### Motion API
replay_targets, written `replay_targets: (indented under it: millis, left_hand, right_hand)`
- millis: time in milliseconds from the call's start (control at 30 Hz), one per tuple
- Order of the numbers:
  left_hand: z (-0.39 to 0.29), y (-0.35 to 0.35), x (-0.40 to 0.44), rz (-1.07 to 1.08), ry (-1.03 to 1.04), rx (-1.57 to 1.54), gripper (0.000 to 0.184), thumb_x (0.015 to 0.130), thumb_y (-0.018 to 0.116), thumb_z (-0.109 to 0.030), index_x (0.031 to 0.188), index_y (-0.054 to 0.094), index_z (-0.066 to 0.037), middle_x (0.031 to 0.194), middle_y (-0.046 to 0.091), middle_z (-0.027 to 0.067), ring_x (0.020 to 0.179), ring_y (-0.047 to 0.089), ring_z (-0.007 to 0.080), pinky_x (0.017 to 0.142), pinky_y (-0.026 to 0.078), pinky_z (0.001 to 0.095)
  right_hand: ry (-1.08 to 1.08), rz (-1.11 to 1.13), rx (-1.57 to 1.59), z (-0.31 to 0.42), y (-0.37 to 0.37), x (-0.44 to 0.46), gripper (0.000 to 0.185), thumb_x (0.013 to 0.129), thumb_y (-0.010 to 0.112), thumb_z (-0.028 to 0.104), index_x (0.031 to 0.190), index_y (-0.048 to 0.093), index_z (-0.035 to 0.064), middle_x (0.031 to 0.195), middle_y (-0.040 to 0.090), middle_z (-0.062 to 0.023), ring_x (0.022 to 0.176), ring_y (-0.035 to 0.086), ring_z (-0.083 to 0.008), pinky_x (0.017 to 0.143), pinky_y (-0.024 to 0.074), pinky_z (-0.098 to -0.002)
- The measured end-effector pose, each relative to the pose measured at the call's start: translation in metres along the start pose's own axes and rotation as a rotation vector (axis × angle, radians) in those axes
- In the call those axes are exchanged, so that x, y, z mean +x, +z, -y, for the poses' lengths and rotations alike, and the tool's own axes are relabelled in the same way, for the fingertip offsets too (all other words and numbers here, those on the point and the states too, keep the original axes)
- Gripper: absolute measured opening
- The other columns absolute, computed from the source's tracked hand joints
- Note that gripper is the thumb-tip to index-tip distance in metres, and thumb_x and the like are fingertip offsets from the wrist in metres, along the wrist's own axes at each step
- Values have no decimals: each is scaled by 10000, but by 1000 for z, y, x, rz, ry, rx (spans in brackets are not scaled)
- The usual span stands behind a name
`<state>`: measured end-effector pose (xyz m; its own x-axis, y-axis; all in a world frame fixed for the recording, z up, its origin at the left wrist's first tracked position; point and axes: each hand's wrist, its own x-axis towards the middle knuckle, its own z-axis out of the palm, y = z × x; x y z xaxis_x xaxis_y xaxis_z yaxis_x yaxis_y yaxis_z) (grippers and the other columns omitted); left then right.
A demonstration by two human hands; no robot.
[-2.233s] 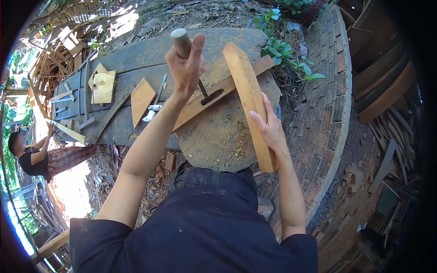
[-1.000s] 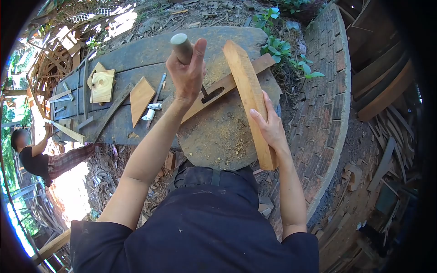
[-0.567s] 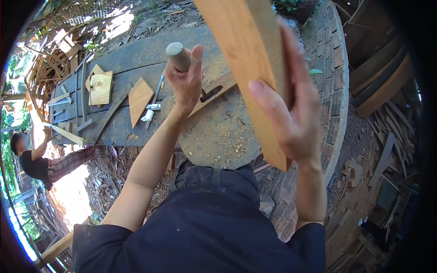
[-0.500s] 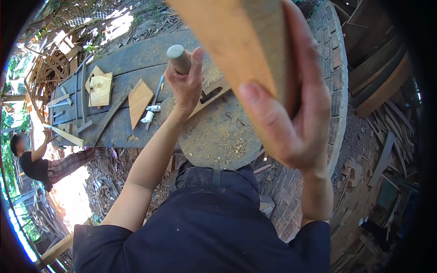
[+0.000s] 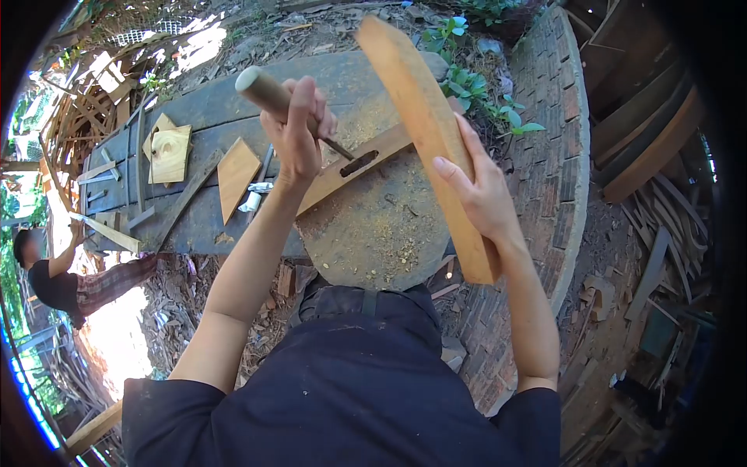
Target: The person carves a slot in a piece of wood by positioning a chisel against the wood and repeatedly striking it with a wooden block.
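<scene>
My left hand (image 5: 294, 140) is wrapped round the wooden handle of a chisel (image 5: 263, 89). Its thin blade slants down to a long slot cut in a wooden bar (image 5: 320, 189), with the tip at or in the slot. The bar lies across the worktop (image 5: 373, 226), among scattered wood chips. In my right hand (image 5: 486, 191) is a thick, slightly bent block of wood (image 5: 424, 113), gripped from its right side and held above the bar's right end. The block hides part of that end.
A kite-shaped board (image 5: 238, 175), a pale wooden piece (image 5: 170, 154) and a small white tube (image 5: 250, 202) lie left on the bench. A person (image 5: 54, 276) stands at the far left, one hand by a wood strip. A brick edge (image 5: 545, 156) runs along the right.
The wooden block in my right hand has come down from close to the camera to above the bar. My left hand has shifted slightly left, tilting the chisel, whose blade now shows.
</scene>
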<state>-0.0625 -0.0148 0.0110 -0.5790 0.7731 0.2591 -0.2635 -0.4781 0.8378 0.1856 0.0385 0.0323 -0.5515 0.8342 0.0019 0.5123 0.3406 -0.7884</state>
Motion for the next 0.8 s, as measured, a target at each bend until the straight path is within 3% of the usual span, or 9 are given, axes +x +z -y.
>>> replay_targets:
  millis: [133, 200, 367, 800]
  left_hand:
    - [-4, 8, 14, 54, 30, 64, 269, 945, 636, -185, 749, 489, -76, 667, 471, 17, 452, 402, 85, 471, 370, 263]
    - [-13, 8, 13, 102, -74, 173, 280, 958, 633, -176, 736, 497, -73, 625, 460, 3, 454, 406, 79, 459, 356, 253]
    - [-12, 14, 19, 49, -46, 198, 297, 954, 652, -198, 722, 521, -68, 572, 472, -6, 443, 426, 63, 421, 346, 235]
    - [-9, 17, 21, 23, 30, 259, 295, 941, 679, -205, 717, 550, -64, 546, 505, -9, 439, 466, 48, 385, 365, 212]
  right_hand:
    - [188, -2, -32, -38, 27, -1, 759, 888, 599, 445, 1514, 303, 133, 1190, 629, -293, 1094, 624, -439, 930, 492, -452]
    - [202, 2, 7, -55, 39, -7, 763, 889, 587, 465, 1519, 297, 146, 1191, 627, -297, 1090, 624, -443, 930, 490, -460]
    - [287, 67, -83, -61, 47, -10, 767, 892, 561, 496, 1532, 266, 194, 1155, 643, -294, 1048, 628, -472, 923, 488, -484]
    - [279, 66, -77, -66, 48, -11, 765, 894, 562, 501, 1538, 239, 244, 1152, 648, -286, 1036, 627, -482, 917, 494, -500]
